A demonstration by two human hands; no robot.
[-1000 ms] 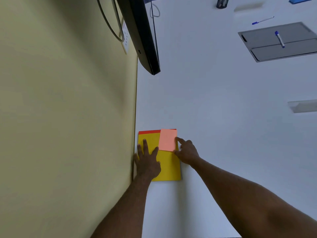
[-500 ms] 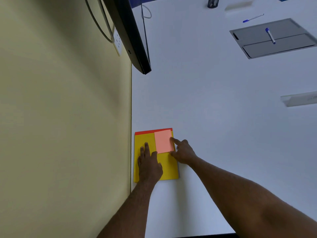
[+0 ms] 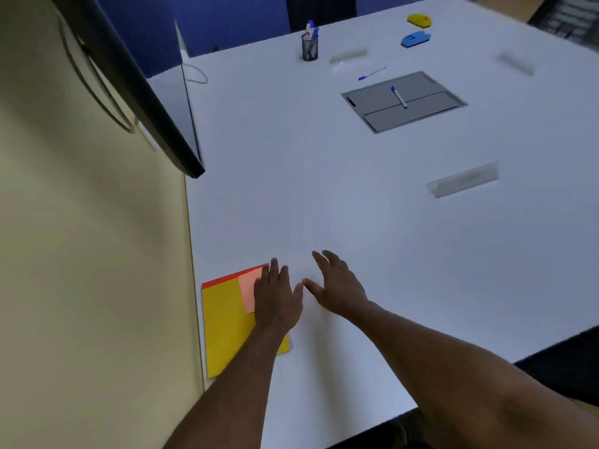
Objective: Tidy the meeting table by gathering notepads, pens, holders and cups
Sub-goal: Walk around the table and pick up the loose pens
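A yellow notepad (image 3: 227, 322) with a red top edge lies on the white table (image 3: 324, 205) against the wall, with a pink notepad (image 3: 249, 286) on top of it. My left hand (image 3: 277, 299) rests flat over the right part of both pads, fingers apart. My right hand (image 3: 337, 286) hovers open just right of the pads, holding nothing. Far off stand a black mesh pen holder (image 3: 309, 47) with pens, a loose blue pen (image 3: 371, 73), and another pen (image 3: 398, 97) on a grey panel.
A dark monitor (image 3: 136, 92) hangs off the yellow wall at left, with cables behind it. A grey hatch panel (image 3: 418, 108) is set in the table. Clear name-card holders (image 3: 463, 179) lie on the right. Blue (image 3: 416, 38) and yellow (image 3: 419, 20) objects sit at the far end.
The view has tilted up, showing more of the far table. My right hand has lifted off the pink pad and moved right. My left hand has slid right across the pads.
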